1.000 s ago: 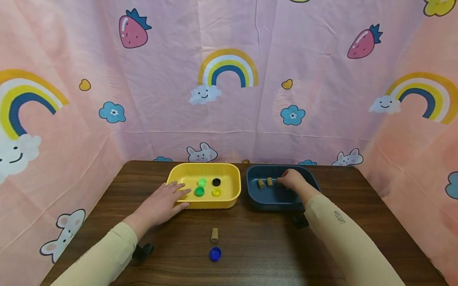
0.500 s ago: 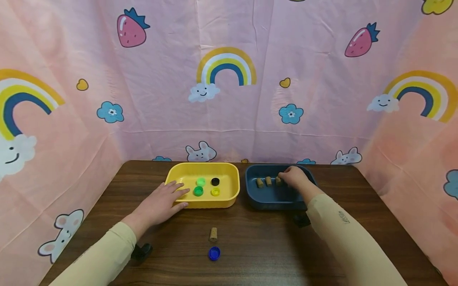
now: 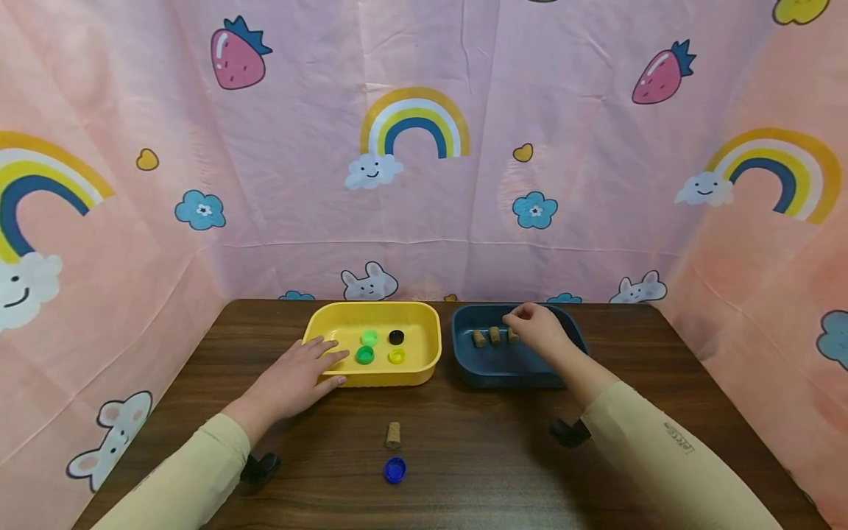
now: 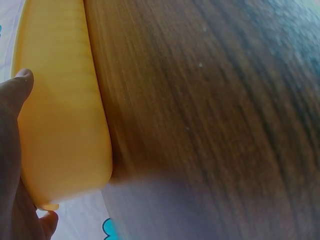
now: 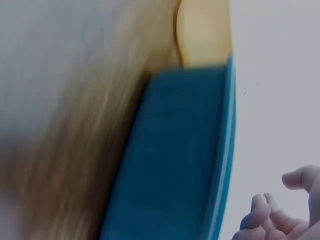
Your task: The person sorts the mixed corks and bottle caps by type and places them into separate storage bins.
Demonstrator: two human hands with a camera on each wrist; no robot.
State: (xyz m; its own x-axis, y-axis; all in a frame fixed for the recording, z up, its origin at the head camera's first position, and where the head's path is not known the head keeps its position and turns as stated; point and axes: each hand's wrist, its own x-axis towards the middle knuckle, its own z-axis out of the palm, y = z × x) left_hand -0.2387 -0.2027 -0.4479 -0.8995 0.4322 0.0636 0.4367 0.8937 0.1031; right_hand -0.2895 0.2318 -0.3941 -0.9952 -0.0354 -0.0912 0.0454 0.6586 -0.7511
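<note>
My left hand (image 3: pixel 291 374) rests with spread, fairly straight fingers on the near left rim of the yellow tray (image 3: pixel 424 372); its thumb (image 4: pixel 25 82) lies against the tray's outer side in the left wrist view. Over the dark blue tray (image 3: pixel 510 381) is my right hand (image 3: pixel 538 333), holding nothing. The right wrist view shows its thumb (image 5: pixel 302 177) apart from loosely bent fingers. In the blue tray stand corks in a row: a left cork (image 3: pixel 479 338), a middle cork (image 3: pixel 494 335) and a third cork (image 3: pixel 513 336) partly hidden by the hand.
In the yellow tray lie a light green cap (image 3: pixel 369 338), a green cap (image 3: pixel 365 355), a black cap (image 3: pixel 396 337) and a yellow cap (image 3: pixel 397 356). A loose cork (image 3: pixel 394 435) and a blue cap (image 3: pixel 394 470) lie on the wooden table (image 3: pixel 464 471) in front.
My right hand has let go of the third cork, which stays in the blue tray, and has risen and drawn back slightly. The left hand keeps its place on the yellow tray.
</note>
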